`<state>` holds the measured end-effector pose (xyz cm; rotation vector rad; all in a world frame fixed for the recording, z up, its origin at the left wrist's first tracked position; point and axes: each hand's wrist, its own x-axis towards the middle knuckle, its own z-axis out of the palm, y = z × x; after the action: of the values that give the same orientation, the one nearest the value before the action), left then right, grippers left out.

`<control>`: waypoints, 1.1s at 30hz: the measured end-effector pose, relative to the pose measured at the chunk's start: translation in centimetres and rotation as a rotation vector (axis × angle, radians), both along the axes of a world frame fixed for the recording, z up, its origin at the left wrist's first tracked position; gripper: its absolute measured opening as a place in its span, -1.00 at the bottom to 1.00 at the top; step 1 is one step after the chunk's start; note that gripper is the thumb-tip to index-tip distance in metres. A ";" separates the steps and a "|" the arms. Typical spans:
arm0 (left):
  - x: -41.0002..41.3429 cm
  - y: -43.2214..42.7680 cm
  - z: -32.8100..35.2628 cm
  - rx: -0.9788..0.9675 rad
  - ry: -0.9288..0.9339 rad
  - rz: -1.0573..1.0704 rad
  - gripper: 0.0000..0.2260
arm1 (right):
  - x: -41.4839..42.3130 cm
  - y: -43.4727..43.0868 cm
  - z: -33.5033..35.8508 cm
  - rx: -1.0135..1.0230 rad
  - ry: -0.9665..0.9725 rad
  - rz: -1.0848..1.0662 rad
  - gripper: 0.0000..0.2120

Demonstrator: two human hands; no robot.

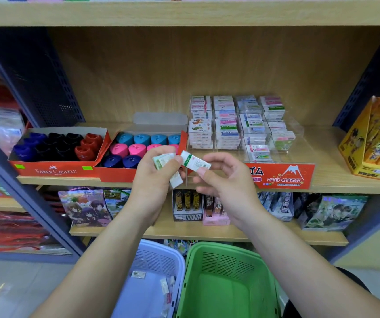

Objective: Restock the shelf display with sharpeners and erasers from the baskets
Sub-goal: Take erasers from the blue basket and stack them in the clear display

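On the left of the wood-grain shelf, a red Faber-Castell tray holds sharpeners: about three blue sharpeners, three red sharpeners, and between them black sharpeners too dark to count. Just beside it a second red tray shows four teal sharpeners, a row of pink sharpeners partly hidden by the hands, and two navy sharpeners.

In front of that tray the left hand curls around a small bunch of erasers, at least three. The right hand pinches a single eraser between thumb and forefinger, its other fingers loosely bent. This eraser is white, in a paper sleeve with a green band, and its left end meets the left thumb.

Behind the hands a clear acrylic display stands in four columns of stacked, sleeved erasers, with a red "HARD ERASER" label across its front. A yellow carton sits at the far right.

Dark blue perforated uprights frame the bay, and the lower shelf carries illustrated boxes. Below, on a pale floor, a lilac basket with a few loose erasers touches a green basket.
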<state>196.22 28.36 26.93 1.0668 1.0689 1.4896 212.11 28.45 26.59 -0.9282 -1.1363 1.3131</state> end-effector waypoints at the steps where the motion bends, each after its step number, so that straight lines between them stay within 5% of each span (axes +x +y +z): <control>1: 0.1 0.0 0.0 -0.004 0.001 -0.001 -0.87 | 0.1 0.0 0.0 0.006 0.025 0.006 -0.79; 8: 0.8 -0.4 0.0 -0.005 0.075 0.018 -0.92 | 0.7 0.3 0.1 -0.009 0.131 -0.022 -0.89; 14: 0.6 -0.6 -0.3 0.000 0.154 0.015 -0.87 | 1.8 0.4 0.3 0.090 -0.127 -0.053 -0.72; 20: 0.7 -0.3 -0.3 0.008 0.258 0.038 -0.95 | 2.7 0.2 0.4 0.088 -0.167 -0.044 -0.59; 27: 1.8 -0.1 -0.7 0.015 0.355 -0.028 -0.93 | 5.0 0.0 0.0 0.019 -0.298 0.016 -0.74; 33: 3.0 0.9 -0.4 0.019 0.407 0.008 -0.91 | 11.5 2.2 3.3 0.101 -0.393 -0.276 -0.84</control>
<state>199.18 29.29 26.49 1.4189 1.3397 1.3196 223.56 30.64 29.85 -1.2533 -1.3033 0.8625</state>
